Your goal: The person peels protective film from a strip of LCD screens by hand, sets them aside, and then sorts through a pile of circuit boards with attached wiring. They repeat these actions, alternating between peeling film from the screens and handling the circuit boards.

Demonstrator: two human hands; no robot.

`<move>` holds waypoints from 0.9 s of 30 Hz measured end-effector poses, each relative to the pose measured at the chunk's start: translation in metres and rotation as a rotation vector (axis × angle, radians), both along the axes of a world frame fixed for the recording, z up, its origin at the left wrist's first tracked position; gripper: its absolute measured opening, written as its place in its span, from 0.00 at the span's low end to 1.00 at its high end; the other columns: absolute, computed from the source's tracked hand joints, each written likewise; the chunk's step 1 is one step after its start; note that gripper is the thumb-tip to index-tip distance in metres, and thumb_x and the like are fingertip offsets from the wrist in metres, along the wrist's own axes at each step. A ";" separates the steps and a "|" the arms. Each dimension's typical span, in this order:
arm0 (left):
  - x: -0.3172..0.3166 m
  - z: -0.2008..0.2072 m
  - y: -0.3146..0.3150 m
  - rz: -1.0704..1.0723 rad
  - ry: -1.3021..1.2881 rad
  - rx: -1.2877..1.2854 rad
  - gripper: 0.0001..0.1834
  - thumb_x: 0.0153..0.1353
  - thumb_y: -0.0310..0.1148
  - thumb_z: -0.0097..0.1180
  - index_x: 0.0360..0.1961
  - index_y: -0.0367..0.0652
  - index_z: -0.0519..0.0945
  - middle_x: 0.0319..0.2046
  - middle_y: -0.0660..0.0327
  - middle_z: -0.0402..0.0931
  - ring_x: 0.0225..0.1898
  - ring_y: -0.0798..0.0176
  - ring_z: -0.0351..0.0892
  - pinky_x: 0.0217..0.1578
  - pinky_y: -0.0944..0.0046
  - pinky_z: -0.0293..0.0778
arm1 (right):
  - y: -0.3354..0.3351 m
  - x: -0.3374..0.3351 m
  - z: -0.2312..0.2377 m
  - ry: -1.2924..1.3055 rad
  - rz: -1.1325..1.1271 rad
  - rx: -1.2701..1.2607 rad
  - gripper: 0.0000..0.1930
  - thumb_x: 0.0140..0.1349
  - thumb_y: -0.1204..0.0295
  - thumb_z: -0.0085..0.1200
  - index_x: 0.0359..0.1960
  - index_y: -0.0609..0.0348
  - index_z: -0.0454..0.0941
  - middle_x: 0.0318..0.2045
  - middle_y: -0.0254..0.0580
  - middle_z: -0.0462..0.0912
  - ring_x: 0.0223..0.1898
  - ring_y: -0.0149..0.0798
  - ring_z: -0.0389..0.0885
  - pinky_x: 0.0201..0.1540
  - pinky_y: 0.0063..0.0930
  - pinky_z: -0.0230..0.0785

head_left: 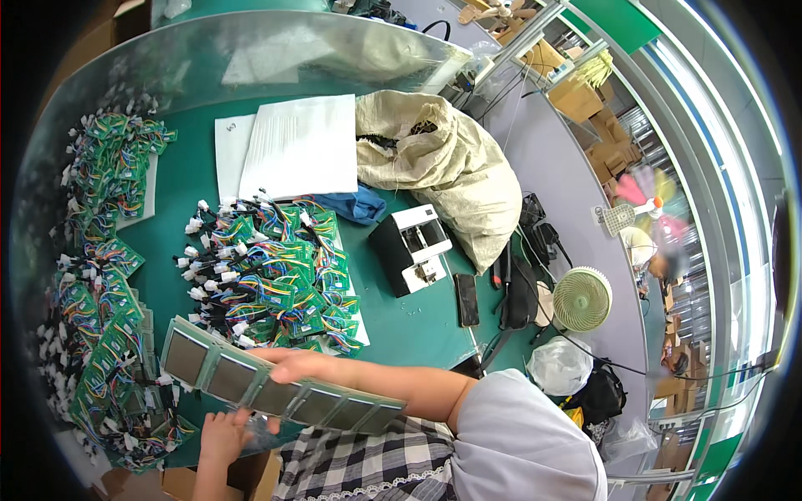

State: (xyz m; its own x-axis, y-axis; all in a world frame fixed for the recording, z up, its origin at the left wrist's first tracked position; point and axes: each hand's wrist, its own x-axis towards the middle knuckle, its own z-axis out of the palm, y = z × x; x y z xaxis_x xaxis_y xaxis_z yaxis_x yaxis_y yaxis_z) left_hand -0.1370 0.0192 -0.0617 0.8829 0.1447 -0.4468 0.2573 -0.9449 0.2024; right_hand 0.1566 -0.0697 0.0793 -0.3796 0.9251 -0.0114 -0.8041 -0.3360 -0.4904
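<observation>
A long green circuit board panel (pixel 292 397) with several grey rectangular screens along it slants across the front, close to my body. My right hand (pixel 288 366) grips it from above, thumb side over its upper edge, with a fingertip showing below the lower edge. Just under the panel is my left hand (pixel 222 436), its fingers curled and its fingertips up against the panel's lower edge. What those fingers pinch is too small to make out. Beyond the panel lies a heap of wired green circuit boards (pixel 280 271) with white connectors.
More wired boards (pixel 113 326) line the left side. White sheets (pixel 301 146), a cream woven sack (pixel 443 163) and a black-and-white device (pixel 411 250) stand farther back. On the right are a phone (pixel 467 301), a green fan (pixel 582 299) and a plastic bag (pixel 560 365).
</observation>
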 end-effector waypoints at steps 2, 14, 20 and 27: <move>0.029 0.050 -0.005 0.208 0.014 -0.275 0.18 0.58 0.40 0.58 0.47 0.44 0.80 0.38 0.61 0.79 0.48 0.55 0.76 0.52 0.57 0.66 | -0.001 0.017 0.031 -0.201 0.003 0.198 0.39 0.60 0.56 0.56 0.71 0.60 0.60 0.54 0.52 0.74 0.52 0.51 0.79 0.42 0.45 0.81; 0.125 0.070 0.000 0.792 -0.270 -1.845 0.19 0.66 0.39 0.55 0.54 0.41 0.79 0.41 0.62 0.81 0.45 0.62 0.79 0.48 0.69 0.73 | -0.023 0.041 0.062 -1.290 -0.109 1.084 0.30 0.50 0.62 0.66 0.57 0.51 0.74 0.55 0.47 0.76 0.67 0.60 0.62 0.71 0.53 0.51; 0.197 0.099 0.021 0.658 -0.057 -1.500 0.22 0.71 0.46 0.53 0.54 0.38 0.79 0.41 0.67 0.80 0.42 0.73 0.73 0.44 0.67 0.70 | -0.002 0.160 -0.025 -1.349 -0.283 -0.190 0.22 0.71 0.62 0.54 0.60 0.65 0.73 0.43 0.35 0.82 0.45 0.25 0.73 0.51 0.24 0.69; 0.251 0.077 0.012 0.908 -0.381 -1.520 0.24 0.72 0.51 0.50 0.41 0.37 0.82 0.29 0.72 0.72 0.32 0.77 0.65 0.34 0.72 0.65 | 0.027 0.176 -0.027 -2.017 -0.557 0.081 0.13 0.61 0.64 0.62 0.43 0.56 0.78 0.31 0.54 0.83 0.34 0.55 0.83 0.37 0.45 0.73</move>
State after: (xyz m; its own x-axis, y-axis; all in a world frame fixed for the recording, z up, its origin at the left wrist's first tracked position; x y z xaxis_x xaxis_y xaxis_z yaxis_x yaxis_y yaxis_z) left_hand 0.1141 0.0311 0.0155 0.8450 0.2905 -0.4489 0.2701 0.4927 0.8272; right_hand 0.3329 -0.0427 0.0525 0.3603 0.9294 0.0802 0.7581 -0.2416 -0.6058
